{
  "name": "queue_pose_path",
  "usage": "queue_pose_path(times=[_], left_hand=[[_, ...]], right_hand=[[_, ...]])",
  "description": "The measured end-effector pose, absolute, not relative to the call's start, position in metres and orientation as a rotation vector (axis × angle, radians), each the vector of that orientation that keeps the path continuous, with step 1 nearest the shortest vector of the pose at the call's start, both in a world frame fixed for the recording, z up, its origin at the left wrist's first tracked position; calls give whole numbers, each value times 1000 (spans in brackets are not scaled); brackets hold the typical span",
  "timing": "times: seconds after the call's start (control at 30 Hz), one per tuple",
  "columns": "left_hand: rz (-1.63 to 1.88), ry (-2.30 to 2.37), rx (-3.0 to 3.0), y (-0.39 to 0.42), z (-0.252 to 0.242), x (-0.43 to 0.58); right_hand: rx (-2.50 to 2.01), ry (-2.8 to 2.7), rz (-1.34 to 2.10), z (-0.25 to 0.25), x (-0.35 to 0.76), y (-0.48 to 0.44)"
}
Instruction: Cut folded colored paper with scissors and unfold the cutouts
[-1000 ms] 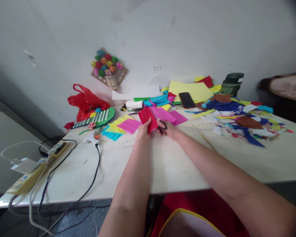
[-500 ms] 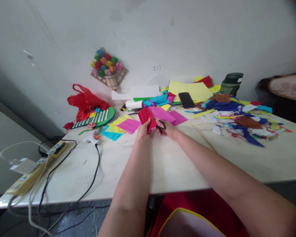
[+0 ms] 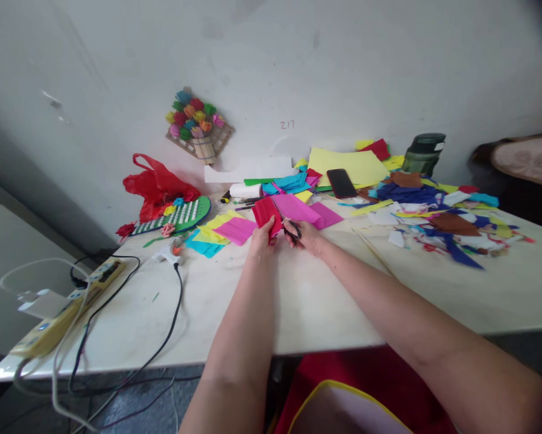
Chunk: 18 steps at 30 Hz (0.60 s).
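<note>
My left hand [image 3: 263, 235] grips a piece of red crepe paper [image 3: 267, 213] by its lower end, thumb on top. Black-handled scissors [image 3: 292, 230] are in my right hand [image 3: 305, 235], with fingers through the loops. Their blades lie along the right edge of the red paper, partly hidden against it. Just behind, pink paper [image 3: 298, 208] rests on the table. To the left of my left hand are a pink sheet [image 3: 236, 230], a yellow sheet [image 3: 210, 232] and a blue sheet [image 3: 204, 247], overlapping.
A glue gun [image 3: 169, 252] with a black cord lies left, near a power strip [image 3: 67, 310]. A red plastic bag [image 3: 155, 184] stands behind a green board [image 3: 198, 211]. Paper scraps [image 3: 456, 224], a phone [image 3: 341, 183], a bottle [image 3: 423, 155] and a thin stick [image 3: 374, 252] are rightward.
The scissors have shifted slightly and their handles look closer together. My left hand stays on the red paper, almost in the same place.
</note>
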State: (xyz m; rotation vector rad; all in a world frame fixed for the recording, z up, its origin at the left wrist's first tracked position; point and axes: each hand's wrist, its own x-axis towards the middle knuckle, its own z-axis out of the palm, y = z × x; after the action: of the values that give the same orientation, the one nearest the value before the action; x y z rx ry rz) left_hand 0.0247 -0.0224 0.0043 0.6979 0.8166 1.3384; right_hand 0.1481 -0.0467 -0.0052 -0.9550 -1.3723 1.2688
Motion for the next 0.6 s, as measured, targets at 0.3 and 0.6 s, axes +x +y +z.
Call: queue_pose_path(times=[0.3,0.6], left_hand=[[1319,775,711,-24,4,23],[1303,776,691,-23,4,23]], right_hand=[[-950,-1368,1301,-7,149,-46],[-939,-1362,1347,-7,153,-42]])
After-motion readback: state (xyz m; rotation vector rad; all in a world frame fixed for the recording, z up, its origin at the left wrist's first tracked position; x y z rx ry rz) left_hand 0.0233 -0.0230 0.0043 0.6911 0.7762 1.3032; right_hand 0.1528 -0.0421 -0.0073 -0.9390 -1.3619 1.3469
